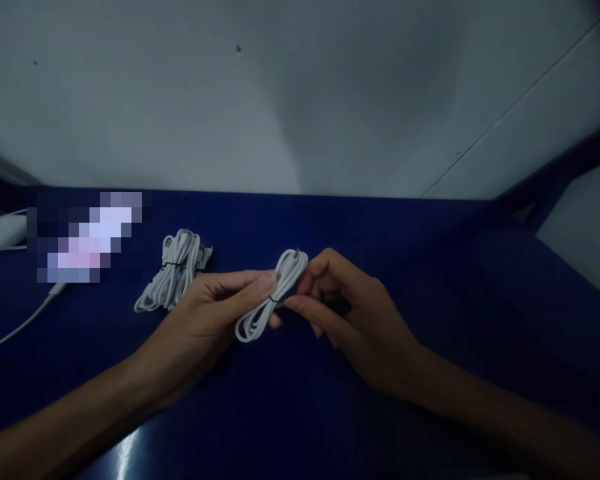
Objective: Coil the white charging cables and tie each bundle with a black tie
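A coiled white cable bundle [275, 293], bound at its middle by a thin dark tie, is held just above the dark blue table [430, 267]. My left hand [215, 313] pinches its lower half between thumb and fingers. My right hand [350, 307] is closed on its upper part, fingertips at the tie. A second tied white cable bundle [173, 277] lies on the table just left of my left hand, apart from it.
A white wall rises behind the table. A loose white cord [23, 323] runs across the table's left side, and a white object [3, 230] sits at the far left edge. A blurred patch covers something at the back left.
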Available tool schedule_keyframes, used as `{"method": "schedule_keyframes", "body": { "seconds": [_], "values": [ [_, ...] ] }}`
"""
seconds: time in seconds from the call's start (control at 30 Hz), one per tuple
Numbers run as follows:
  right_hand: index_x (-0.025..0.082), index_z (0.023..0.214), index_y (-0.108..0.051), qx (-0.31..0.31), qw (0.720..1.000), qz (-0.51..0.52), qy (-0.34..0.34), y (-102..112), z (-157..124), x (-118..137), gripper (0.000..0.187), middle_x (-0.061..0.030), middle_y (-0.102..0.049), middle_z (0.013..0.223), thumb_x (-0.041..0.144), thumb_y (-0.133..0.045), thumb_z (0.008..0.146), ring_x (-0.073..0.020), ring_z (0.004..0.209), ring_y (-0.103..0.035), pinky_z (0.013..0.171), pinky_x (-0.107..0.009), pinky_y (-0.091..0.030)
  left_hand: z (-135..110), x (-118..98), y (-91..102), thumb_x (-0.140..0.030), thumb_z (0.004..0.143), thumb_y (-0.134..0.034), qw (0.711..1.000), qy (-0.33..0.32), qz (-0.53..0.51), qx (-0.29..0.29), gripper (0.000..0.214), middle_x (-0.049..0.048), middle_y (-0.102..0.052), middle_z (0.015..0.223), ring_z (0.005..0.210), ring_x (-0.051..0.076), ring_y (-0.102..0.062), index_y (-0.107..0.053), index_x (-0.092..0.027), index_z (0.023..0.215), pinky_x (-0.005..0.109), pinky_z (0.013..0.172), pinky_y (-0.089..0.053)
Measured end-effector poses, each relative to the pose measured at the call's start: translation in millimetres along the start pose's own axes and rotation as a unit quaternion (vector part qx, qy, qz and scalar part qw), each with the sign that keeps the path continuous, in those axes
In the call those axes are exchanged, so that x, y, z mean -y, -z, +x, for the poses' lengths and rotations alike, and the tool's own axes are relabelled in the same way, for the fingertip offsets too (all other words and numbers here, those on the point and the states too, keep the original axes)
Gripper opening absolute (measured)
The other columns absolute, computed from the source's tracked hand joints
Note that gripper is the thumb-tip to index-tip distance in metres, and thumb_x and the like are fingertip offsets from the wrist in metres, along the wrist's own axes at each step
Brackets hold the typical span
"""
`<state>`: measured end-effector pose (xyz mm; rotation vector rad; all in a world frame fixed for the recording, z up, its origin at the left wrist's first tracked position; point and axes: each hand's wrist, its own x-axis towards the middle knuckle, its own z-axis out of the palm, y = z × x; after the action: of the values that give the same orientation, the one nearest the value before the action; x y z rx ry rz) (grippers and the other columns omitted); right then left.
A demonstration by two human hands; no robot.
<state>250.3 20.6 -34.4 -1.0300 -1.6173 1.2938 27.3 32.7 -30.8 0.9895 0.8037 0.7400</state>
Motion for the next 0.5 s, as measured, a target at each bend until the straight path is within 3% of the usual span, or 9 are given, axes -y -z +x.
{"method": "schedule_keyframes", "body": {
  "seconds": [0.2,0.27,0.37,0.5],
  "values": [
    [0.028,0.106,-0.058,-0.01,1.0,0.01,0.003,-3.4,-2.5,-3.3,0.027,0.0068,-0.073,0.078,0.038,-0.083,0.103,-0.0117,0.063,-0.065,0.059,-0.024,-0.051,1.3,-1.1,-1.8,-0.045,0.117,-0.056,0.994,-0.034,0.101,0.013,0.057,0.0062,-0.07,0.088,0.096,0.021,-0.061,-0.08,-0.019,0.071,0.031,0.092,-0.047],
    [0.028,0.109,-0.057,-0.01,1.0,0.013,0.005,-4.3,-2.6,-2.8,0.027,0.0052,-0.077,0.084,0.038,-0.081,0.105,-0.0121,0.066,-0.068,0.061,-0.025,-0.052,0.7,0.0,-1.9,-0.046,0.118,-0.052,0.991,-0.04,0.128,0.02,0.06,0.0062,-0.07,0.087,0.093,0.02,-0.061,-0.078,-0.019,0.071,0.031,0.089,-0.046],
    [0.027,0.111,-0.058,-0.014,1.0,0.018,-0.012,-3.6,-0.9,-1.8,0.023,0.0039,-0.078,0.087,0.037,-0.078,0.106,-0.012,0.068,-0.069,0.062,-0.025,-0.053,-1.4,2.1,-2.2,-0.047,0.119,-0.05,0.991,-0.042,0.126,0.027,0.054,0.0026,-0.066,0.076,0.079,0.017,-0.06,-0.076,-0.02,0.079,0.03,0.079,-0.046],
    [0.025,0.107,-0.06,-0.024,0.999,0.022,-0.036,0.0,0.9,-1.8,0.023,0.0082,-0.067,0.074,0.031,-0.082,0.103,-0.0098,0.059,-0.058,0.053,-0.022,-0.044,-3.9,3.2,-3.0,-0.041,0.116,-0.06,0.994,-0.032,0.102,0.036,0.034,-0.0027,-0.058,0.068,0.069,0.014,-0.057,-0.077,-0.022,0.094,0.028,0.074,-0.047]
  ]
}}
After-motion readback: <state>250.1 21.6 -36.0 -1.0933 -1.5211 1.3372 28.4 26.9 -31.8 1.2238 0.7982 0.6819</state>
